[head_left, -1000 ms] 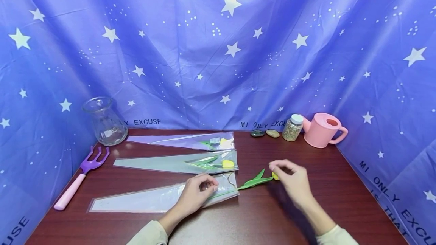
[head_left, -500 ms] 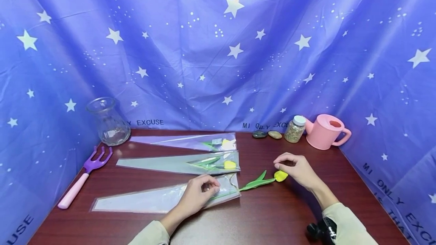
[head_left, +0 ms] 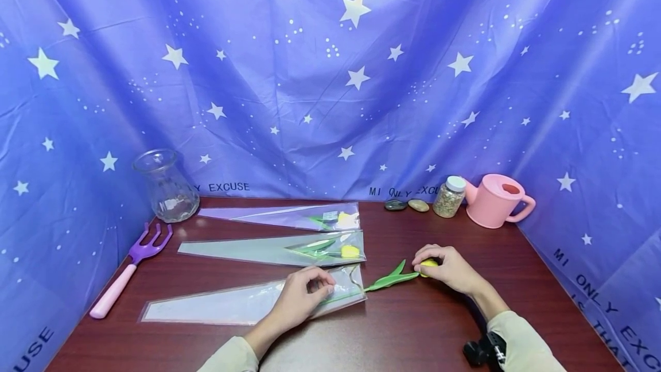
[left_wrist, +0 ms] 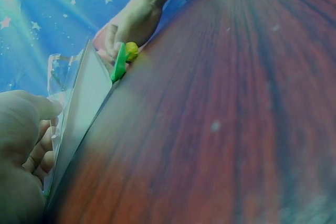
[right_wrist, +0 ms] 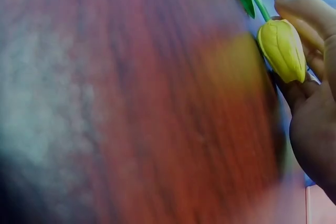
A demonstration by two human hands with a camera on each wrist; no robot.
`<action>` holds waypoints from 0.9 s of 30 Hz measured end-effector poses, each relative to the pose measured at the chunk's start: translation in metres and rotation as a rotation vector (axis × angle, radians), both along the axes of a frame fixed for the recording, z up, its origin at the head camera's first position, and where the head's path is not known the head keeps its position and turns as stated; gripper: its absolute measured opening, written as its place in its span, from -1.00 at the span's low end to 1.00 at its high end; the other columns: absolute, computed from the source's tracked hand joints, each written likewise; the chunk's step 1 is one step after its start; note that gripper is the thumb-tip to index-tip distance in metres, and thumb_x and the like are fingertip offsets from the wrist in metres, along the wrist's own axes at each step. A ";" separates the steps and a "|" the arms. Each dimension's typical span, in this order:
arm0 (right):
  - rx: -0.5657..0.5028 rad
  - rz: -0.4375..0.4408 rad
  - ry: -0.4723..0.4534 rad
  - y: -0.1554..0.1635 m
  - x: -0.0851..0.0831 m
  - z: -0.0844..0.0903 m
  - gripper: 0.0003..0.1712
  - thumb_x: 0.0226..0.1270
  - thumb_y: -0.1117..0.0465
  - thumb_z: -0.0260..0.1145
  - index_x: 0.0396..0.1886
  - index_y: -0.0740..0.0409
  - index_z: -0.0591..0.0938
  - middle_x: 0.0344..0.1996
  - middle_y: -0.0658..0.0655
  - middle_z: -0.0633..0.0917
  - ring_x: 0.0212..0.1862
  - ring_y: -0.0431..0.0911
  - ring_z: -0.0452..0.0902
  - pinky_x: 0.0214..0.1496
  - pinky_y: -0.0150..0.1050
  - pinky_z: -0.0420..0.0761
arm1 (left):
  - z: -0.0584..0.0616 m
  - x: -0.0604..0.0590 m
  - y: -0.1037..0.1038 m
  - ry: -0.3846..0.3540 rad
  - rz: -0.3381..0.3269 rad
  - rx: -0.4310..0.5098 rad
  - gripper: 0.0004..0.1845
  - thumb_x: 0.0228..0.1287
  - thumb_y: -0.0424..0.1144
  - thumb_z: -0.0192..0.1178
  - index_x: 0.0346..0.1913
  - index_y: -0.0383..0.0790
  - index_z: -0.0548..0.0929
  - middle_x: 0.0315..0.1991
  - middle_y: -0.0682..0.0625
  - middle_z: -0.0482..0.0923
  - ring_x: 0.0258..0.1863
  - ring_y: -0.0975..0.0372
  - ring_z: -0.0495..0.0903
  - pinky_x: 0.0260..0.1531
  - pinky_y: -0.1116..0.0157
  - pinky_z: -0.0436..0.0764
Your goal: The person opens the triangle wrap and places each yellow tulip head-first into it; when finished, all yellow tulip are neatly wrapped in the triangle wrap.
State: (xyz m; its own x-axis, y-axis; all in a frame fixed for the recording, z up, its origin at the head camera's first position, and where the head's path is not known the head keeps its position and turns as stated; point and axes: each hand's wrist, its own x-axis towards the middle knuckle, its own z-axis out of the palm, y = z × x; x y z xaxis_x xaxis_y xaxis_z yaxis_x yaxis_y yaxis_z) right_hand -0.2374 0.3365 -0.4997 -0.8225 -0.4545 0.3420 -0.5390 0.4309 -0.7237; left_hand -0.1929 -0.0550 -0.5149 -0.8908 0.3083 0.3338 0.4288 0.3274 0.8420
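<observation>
A yellow tulip with green leaves lies with its stem inside the mouth of the nearest flower sleeve, which has a clear front and a whitish back. Its leaves and bloom stick out to the right. My right hand holds the bloom, thumb on the near side and fingers curled behind it. At the mouth end of that sleeve, my left hand pinches the clear film. In the left wrist view the film stands apart from the white back, with my thumb against it.
Behind lie a grey-green sleeve and a purple sleeve, each with a yellow tulip. At left are a glass vase and a purple hand fork. Two stones, a jar and a pink watering can stand back right.
My right hand came back from the bloom, rose slightly above it, then lowered onto it. The left hand stays at the sleeve. The head view shifted a little.
</observation>
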 end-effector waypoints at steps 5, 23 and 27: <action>0.032 0.016 -0.024 -0.001 0.000 0.000 -0.80 0.24 0.39 0.48 -0.18 0.06 0.81 -0.18 0.08 0.77 -0.03 -0.22 0.60 0.07 -0.46 0.52 | -0.002 0.000 -0.001 0.024 0.001 -0.002 -0.83 0.19 -0.34 0.46 -0.30 0.07 0.76 -0.39 0.18 0.66 -0.42 0.46 0.53 -0.38 0.46 0.58; 0.078 0.087 -0.012 0.000 0.004 0.000 -0.74 0.16 0.40 0.50 -0.27 -0.07 0.81 -0.23 0.00 0.78 -0.03 -0.17 0.55 0.06 -0.39 0.47 | -0.001 -0.001 -0.001 0.019 -0.011 -0.014 -0.81 0.19 -0.36 0.45 -0.30 0.07 0.76 -0.38 0.19 0.67 -0.42 0.47 0.53 -0.37 0.46 0.59; 0.065 0.102 -0.004 -0.002 0.005 0.001 -0.73 0.15 0.42 0.49 -0.30 -0.08 0.80 -0.28 0.01 0.78 -0.08 -0.16 0.56 0.02 -0.38 0.48 | -0.002 -0.001 -0.002 0.030 -0.012 -0.014 -0.80 0.19 -0.37 0.45 -0.30 0.08 0.75 -0.39 0.19 0.66 -0.42 0.48 0.52 -0.38 0.46 0.59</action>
